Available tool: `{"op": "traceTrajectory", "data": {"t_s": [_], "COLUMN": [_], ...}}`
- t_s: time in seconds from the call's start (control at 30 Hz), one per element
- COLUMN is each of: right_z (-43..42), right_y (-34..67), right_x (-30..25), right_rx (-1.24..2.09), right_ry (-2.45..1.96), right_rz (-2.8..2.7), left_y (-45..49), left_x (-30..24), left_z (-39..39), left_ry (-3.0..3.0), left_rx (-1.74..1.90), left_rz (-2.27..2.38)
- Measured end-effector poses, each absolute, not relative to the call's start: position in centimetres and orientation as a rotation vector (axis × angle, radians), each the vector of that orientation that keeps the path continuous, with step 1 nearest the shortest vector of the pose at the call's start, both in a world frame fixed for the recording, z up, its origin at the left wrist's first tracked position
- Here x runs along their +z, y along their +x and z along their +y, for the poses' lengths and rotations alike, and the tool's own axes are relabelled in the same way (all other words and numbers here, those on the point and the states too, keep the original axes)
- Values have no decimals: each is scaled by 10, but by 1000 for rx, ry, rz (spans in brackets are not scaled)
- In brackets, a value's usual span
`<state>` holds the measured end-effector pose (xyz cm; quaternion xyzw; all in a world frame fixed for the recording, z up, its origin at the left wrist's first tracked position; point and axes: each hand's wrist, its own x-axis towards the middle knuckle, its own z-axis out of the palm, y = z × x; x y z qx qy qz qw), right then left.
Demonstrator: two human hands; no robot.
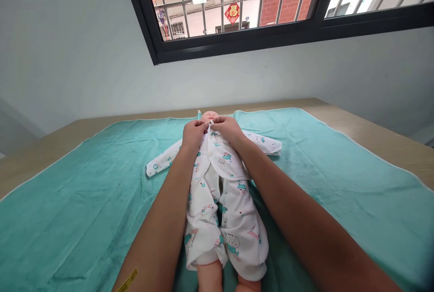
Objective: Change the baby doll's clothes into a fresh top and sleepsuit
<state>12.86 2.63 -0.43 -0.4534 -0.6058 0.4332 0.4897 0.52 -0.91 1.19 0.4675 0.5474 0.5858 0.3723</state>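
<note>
A baby doll (209,274) lies on its back, its legs toward me and its head at the far end. It wears a white printed jacket (226,162) and matching trousers (233,219). Both sleeves stretch out sideways, and no doll hands show at the cuffs. My left hand (194,133) pinches the jacket at the neckline from the left. From the right, my right hand (229,128) pinches the same collar area, its fingertips close to the left ones. A button shows on the jacket front below the hands. My fingers partly hide the collar and the doll's chin.
A teal cloth (101,192) with a pale edge lies under the doll, over a wooden tabletop (383,143). Behind the table is a pale wall (217,84) with a dark-framed window (237,41) and metal bars. A yellow label (127,280) is on my left forearm.
</note>
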Motion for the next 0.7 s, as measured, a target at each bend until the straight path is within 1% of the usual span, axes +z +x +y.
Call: {"op": "traceTrajectory", "data": {"t_s": [0.2, 0.5, 0.7], "right_z": [22, 23, 21], "right_y": [129, 140, 137], "right_x": [-2, -2, -1], "right_rx": [942, 1049, 897], "right_ry": [-1120, -981, -1027], "right_rz": [-1548, -1619, -1651], "left_y": [4, 2, 3], "left_x": [9, 4, 7], "left_z": [-5, 0, -3], "left_ry": [1188, 1205, 1209], "left_rx": [1517, 1523, 1506], "left_rz": [1402, 1392, 1403]}}
